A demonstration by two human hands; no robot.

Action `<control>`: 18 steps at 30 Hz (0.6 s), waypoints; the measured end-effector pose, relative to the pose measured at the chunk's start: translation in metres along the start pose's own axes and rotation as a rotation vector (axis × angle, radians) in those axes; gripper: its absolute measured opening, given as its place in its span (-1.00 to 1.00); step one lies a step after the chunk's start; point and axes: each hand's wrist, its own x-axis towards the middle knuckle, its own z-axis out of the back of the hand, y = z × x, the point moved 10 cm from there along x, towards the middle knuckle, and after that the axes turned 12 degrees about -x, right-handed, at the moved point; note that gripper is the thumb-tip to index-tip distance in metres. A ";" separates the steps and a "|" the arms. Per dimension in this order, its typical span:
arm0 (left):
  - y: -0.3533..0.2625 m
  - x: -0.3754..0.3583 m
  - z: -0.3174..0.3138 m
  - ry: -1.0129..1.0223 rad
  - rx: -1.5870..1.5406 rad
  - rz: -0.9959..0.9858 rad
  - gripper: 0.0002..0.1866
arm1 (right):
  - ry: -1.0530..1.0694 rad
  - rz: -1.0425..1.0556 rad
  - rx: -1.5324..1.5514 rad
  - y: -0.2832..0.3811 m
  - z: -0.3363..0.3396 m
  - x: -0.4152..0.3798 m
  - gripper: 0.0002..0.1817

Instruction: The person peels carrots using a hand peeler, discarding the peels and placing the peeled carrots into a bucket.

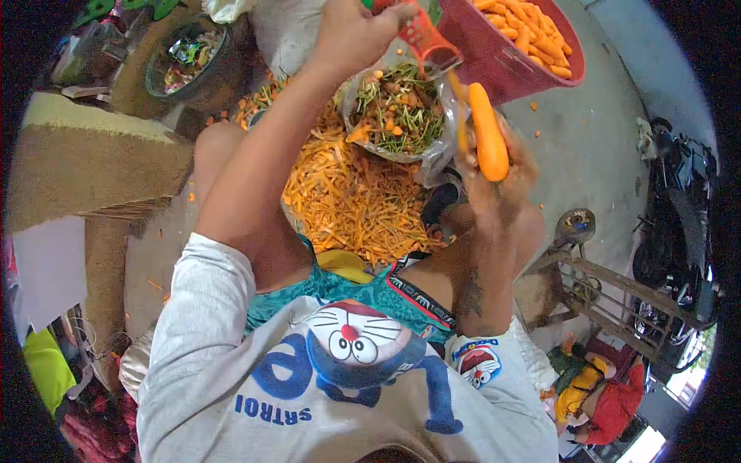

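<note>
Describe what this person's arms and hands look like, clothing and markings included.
The left hand and right hand are bare, with no gloves. The arms are uncovered below short light grey sleeves. The left sleeve looks plain, and the right sleeve bears a cartoon cat's face in blue, white and red. A dark tattoo marks the right forearm.

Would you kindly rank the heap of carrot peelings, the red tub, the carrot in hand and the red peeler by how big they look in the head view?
1. heap of carrot peelings
2. red tub, partly cropped
3. carrot
4. red peeler, partly hidden by a hand
</note>
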 end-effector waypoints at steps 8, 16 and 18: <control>-0.035 -0.056 -0.074 0.540 0.451 0.081 -0.60 | 0.075 -0.094 0.134 -0.013 0.016 0.010 -0.53; -0.006 -0.055 -0.071 0.624 0.516 0.152 -0.76 | 0.153 0.077 0.162 0.019 -0.026 -0.001 -0.52; -0.007 -0.051 -0.066 0.611 0.476 0.192 -0.75 | -0.217 0.036 0.256 0.016 -0.004 0.002 -0.34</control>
